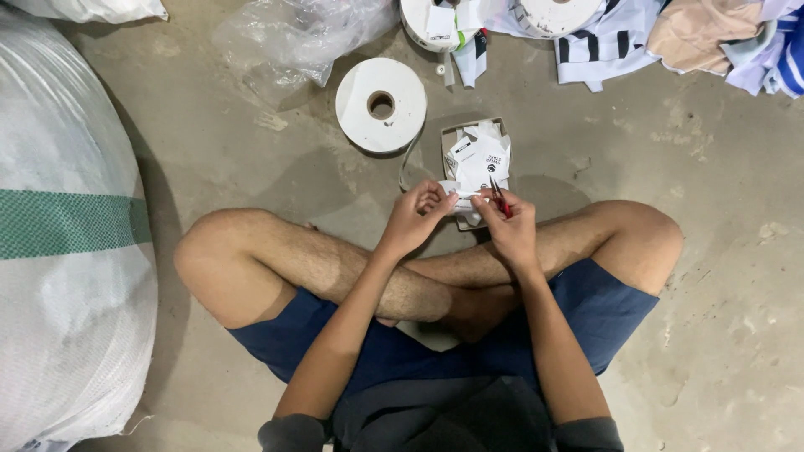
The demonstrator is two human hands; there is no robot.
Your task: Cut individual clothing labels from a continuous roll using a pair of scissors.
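Observation:
I sit cross-legged on a concrete floor. My left hand (416, 219) pinches a white label strip (456, 194) that runs between both hands. My right hand (507, 224) pinches the strip's other end and also holds small red-handled snips (501, 199), blades pointing up and away. Just beyond my hands lies a small open box (448, 138) heaped with cut white printed labels (481, 155). A white tape roll (381, 105) lies flat on the floor farther out, and a thin strip trails from it toward my hands.
A large white woven sack with a green band (67, 234) fills the left side. Crumpled clear plastic (301, 38) lies at the top, beside two more white rolls (431, 21). Striped and plain garments (670, 33) are piled at the top right.

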